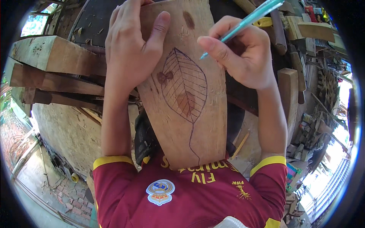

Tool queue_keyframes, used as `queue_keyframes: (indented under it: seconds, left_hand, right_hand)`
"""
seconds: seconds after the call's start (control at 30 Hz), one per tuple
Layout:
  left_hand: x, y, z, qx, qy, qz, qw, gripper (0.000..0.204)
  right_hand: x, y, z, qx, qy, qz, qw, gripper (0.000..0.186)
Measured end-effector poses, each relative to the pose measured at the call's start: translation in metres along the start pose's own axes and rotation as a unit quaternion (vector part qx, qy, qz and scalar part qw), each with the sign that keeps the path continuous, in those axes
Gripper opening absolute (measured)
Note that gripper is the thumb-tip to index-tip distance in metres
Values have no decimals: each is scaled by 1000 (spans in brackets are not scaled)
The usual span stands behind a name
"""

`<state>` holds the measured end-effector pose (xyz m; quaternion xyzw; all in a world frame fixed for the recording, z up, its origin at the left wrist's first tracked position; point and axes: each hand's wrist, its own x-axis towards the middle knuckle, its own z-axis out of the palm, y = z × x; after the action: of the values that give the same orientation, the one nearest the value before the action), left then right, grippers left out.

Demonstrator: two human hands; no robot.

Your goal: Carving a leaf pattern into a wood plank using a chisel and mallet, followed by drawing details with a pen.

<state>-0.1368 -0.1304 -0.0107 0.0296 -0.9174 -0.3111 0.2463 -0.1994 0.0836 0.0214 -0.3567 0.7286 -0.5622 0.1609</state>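
A flat wooden board (211, 140) leans from my chest out to the dark surface beyond. On it is a leaf drawn in dark ink (184, 85), with a midrib, slanting veins and a long wavy stem. Two brown knots show inside the outline. My left hand (133, 47) lies on the board's left edge, fingers stretched forward and thumb out to the side. In my right hand (243, 51) is a light-blue pen (247, 22), pinched between thumb and fingers. Its tip is just right of the leaf's upper edge; whether it touches the wood I cannot tell.
Stacked thick timber pieces (57, 57) stand at the left, close to my left forearm. More wood offcuts (291, 91) lie to the right, near a yellow object (263, 22). A yellowish stick (240, 145) rests below, right of the board.
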Motion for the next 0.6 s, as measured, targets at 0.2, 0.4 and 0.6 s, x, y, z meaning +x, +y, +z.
queue_keyframes:
  seconds: [0.2,0.4,0.6]
  left_hand:
    - [3,5,3,-47,-1,-3,999,30]
    - [6,18,-7,-42,-11,11,999,28]
    - [5,6,4,-36,9,21,999,28]
  right_hand:
    - [-5,3,0,-5,4,-22,1000,16]
    - [-5,5,2,-18,2,-28,999,14]
    - [-4,9,-2,-32,-22,-56,998,10]
